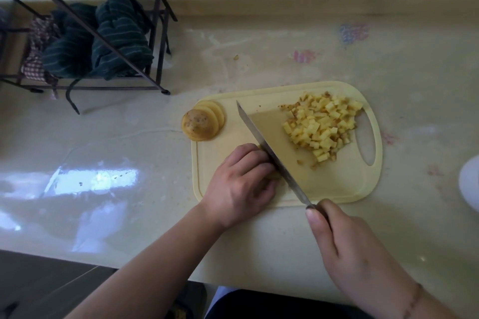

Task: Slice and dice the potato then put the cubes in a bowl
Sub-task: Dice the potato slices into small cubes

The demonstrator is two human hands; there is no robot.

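A pale yellow cutting board (344, 184) lies on the counter. A pile of diced potato cubes (321, 127) sits on its right half. Three round potato slices (203, 122) are stacked at its far left corner. My left hand (239, 184) has curled fingers pressing down on potato pieces (274, 176) that are mostly hidden beneath it. My right hand (344, 243) grips the handle of a long knife (269, 150), whose blade lies right against my left fingers. At the right edge, part of a white bowl (470, 186) shows.
A dark metal rack (155, 41) holding green striped cloths (114, 41) stands at the back left. A small potato scrap (236, 57) lies on the glossy counter behind the board. The counter's front edge runs just under my forearms.
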